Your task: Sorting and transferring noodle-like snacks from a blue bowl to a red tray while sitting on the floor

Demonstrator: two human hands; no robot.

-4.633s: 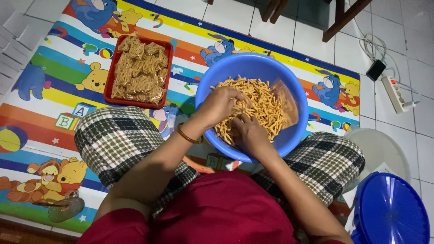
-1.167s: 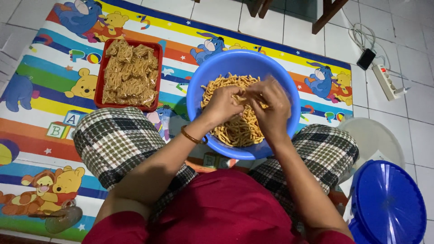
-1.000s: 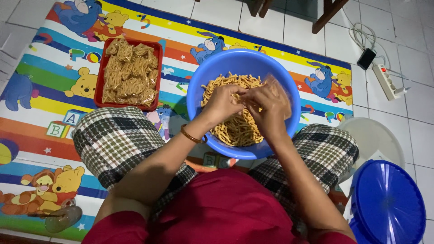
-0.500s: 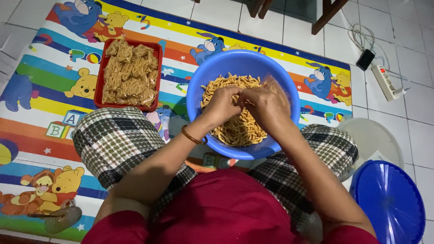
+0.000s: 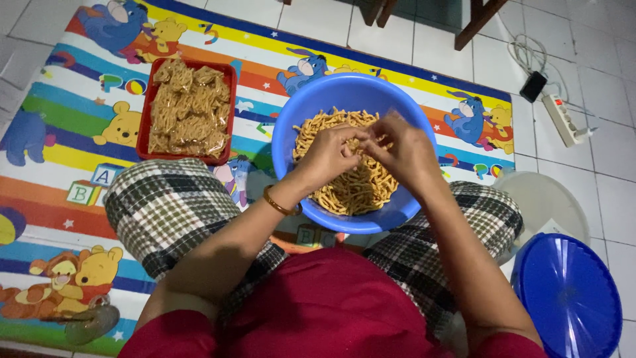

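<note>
In the middle of the frame both hands meet over a blue bowl (image 5: 295, 126) full of thin orange-yellow snack sticks (image 5: 354, 189): the left hand (image 5: 328, 156), with a gold bangle (image 5: 279, 205) on its wrist, and the right hand (image 5: 404, 149) have their fingertips pinched together on a small bunch of the sticks, touching each other just above the heap. At the upper left a red tray (image 5: 142, 126) holds clear packets of the same snack on a colourful cartoon mat (image 5: 59, 192). A blue lid (image 5: 566, 298) lies at the lower right, and a power strip (image 5: 563, 119) on the white tiles at the upper right.
</note>
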